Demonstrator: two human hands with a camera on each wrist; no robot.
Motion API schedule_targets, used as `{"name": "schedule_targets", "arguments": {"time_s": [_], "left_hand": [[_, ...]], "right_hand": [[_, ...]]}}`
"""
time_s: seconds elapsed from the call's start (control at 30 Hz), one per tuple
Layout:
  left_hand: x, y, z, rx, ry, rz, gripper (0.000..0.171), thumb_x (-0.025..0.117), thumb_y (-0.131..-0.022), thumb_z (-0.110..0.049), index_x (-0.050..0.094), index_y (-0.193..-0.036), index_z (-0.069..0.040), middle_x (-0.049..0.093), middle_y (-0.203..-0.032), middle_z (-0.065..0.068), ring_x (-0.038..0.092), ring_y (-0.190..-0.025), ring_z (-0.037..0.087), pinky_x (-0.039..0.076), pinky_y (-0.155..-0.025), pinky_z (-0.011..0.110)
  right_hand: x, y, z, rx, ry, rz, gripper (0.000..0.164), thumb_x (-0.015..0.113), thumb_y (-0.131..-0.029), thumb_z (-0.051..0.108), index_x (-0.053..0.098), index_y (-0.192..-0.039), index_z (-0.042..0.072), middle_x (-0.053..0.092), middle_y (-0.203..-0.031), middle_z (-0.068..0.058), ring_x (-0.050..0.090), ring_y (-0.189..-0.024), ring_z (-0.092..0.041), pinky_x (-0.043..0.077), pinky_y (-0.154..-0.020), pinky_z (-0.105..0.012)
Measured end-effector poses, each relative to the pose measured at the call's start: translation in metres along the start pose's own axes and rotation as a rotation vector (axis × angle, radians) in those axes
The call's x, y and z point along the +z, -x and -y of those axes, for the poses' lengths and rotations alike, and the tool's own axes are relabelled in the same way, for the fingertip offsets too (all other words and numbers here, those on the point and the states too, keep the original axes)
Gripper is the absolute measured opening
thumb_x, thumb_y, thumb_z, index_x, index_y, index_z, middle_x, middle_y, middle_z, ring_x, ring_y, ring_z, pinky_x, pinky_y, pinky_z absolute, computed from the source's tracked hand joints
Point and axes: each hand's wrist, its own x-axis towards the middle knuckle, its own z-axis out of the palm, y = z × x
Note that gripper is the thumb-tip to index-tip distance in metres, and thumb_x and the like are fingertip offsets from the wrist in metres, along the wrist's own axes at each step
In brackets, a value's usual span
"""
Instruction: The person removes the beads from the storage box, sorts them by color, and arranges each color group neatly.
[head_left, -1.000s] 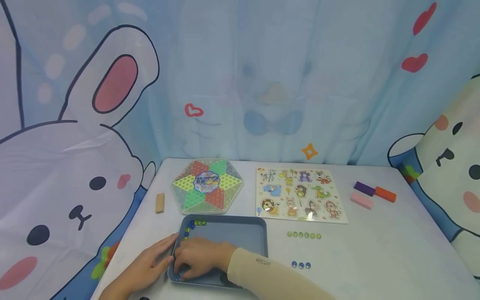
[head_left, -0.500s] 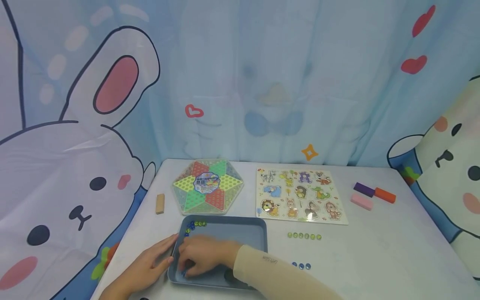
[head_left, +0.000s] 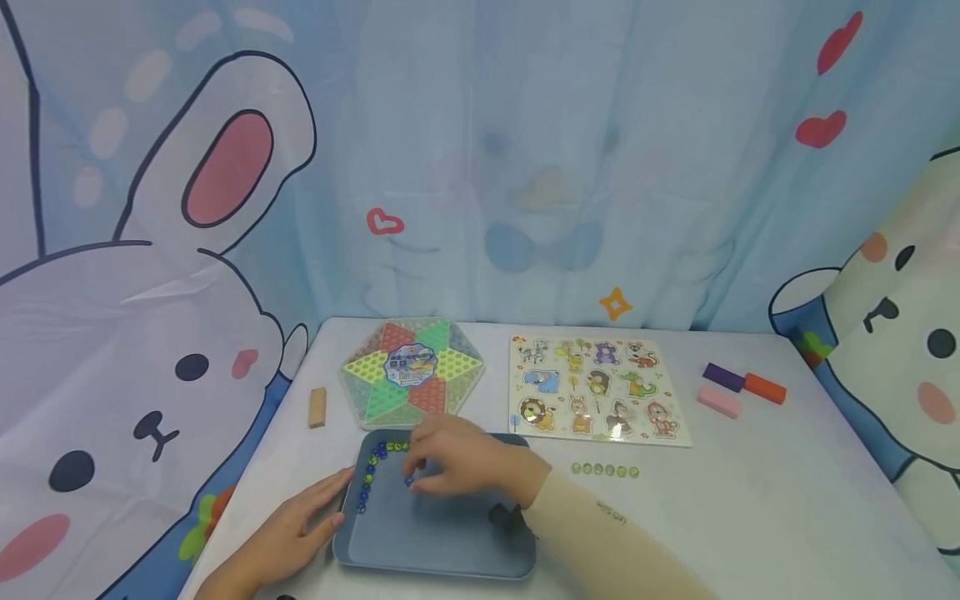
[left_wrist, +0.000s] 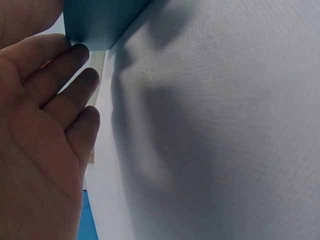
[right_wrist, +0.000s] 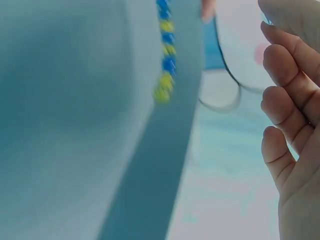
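A grey-blue tray (head_left: 450, 558) lies on the table. Yellow-green and blue glass marbles (head_left: 368, 477) line its left wall and run along the back left corner. Over the tray's back half, my right hand (head_left: 468, 457) pinches a blue marble (head_left: 408, 481) between thumb and fingers. In the right wrist view only a sliver of blue shows at the fingertips of the right hand (right_wrist: 295, 100). My left hand (head_left: 300, 529) rests beside the tray, its nearly straight fingers against the left wall. The left wrist view shows that palm and the tray's side (left_wrist: 102, 25).
Behind the tray lie a hexagonal Chinese checkers board (head_left: 412, 367) and an animal puzzle board (head_left: 600, 392). A row of yellow-green marbles (head_left: 605, 470) sits to the right. Wooden block (head_left: 317, 407) at left; purple, orange and pink blocks (head_left: 720, 402) at far right.
My right hand has moved from the tray's front left towards its back middle, carrying a blue marble. Marbles along the left wall are uncovered. My forearm now hides the blue marbles on the table.
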Motion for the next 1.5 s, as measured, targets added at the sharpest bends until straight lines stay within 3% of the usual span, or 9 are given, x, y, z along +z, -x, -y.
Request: {"name": "schedule_targets", "arguments": {"time_s": [0.23,0.5,0.7,0.97,1.2,1.33,1.5], "left_hand": [[0.002,-0.001,0.001,0.016,-0.004,0.002,0.056,0.059,-0.108,-0.037,0.046,-0.159,-0.018,0.051,-0.161,0.003,0.050,-0.147,0.032,0.051,-0.116,0.042],[0.001,0.000,0.002,-0.001,-0.004,0.023,0.057,0.057,-0.108,-0.040,0.045,-0.159,-0.018,0.050,-0.162,0.003,0.049,-0.147,0.033,0.050,-0.117,0.044],[0.002,0.000,0.003,0.004,-0.007,0.006,0.056,0.058,-0.108,-0.038,0.047,-0.159,-0.018,0.051,-0.161,0.002,0.050,-0.147,0.032,0.051,-0.116,0.043],[0.002,-0.001,0.003,0.009,-0.010,0.006,0.057,0.058,-0.108,-0.039,0.046,-0.159,-0.018,0.051,-0.162,0.003,0.050,-0.147,0.032,0.052,-0.116,0.045],[-0.001,0.000,0.001,0.004,-0.018,0.015,0.058,0.057,-0.108,-0.041,0.046,-0.159,-0.018,0.050,-0.162,0.003,0.050,-0.147,0.032,0.052,-0.115,0.045],[-0.001,0.001,0.001,0.006,-0.018,0.012,0.058,0.058,-0.107,-0.040,0.046,-0.159,-0.017,0.050,-0.162,0.003,0.050,-0.147,0.032,0.052,-0.116,0.044],[0.000,0.001,0.001,0.005,-0.016,0.013,0.058,0.058,-0.107,-0.041,0.045,-0.160,-0.018,0.050,-0.162,0.003,0.050,-0.147,0.030,0.051,-0.116,0.045]], "right_hand": [[-0.034,0.048,-0.023,0.144,-0.009,-0.121,0.012,0.085,-0.089,0.032,0.082,-0.097,0.024,0.067,-0.091,0.012,0.054,-0.089,-0.004,0.051,-0.080,-0.020],[-0.055,0.089,-0.037,0.187,0.028,-0.222,0.010,0.085,-0.088,0.028,0.081,-0.095,0.023,0.067,-0.089,0.008,0.061,-0.087,-0.013,0.053,-0.078,-0.024],[-0.063,0.118,-0.042,0.231,0.043,-0.295,0.011,0.088,-0.085,0.025,0.080,-0.093,0.023,0.068,-0.088,0.009,0.056,-0.087,-0.006,0.053,-0.078,-0.026],[-0.064,0.162,-0.041,0.406,0.080,-0.298,0.015,0.090,-0.082,0.026,0.081,-0.093,0.027,0.065,-0.087,0.014,0.055,-0.089,-0.007,0.052,-0.077,-0.027],[-0.056,0.201,-0.038,0.586,0.048,-0.274,0.016,0.090,-0.083,0.027,0.079,-0.093,0.033,0.064,-0.087,0.020,0.058,-0.092,-0.007,0.055,-0.081,-0.030],[-0.047,0.224,-0.036,0.638,0.034,-0.256,0.017,0.090,-0.083,0.025,0.079,-0.093,0.033,0.064,-0.087,0.020,0.061,-0.094,-0.010,0.057,-0.083,-0.031],[-0.037,0.248,-0.033,0.709,0.034,-0.206,0.018,0.090,-0.082,0.027,0.079,-0.093,0.035,0.065,-0.087,0.022,0.056,-0.089,-0.003,0.055,-0.080,-0.027]]}}
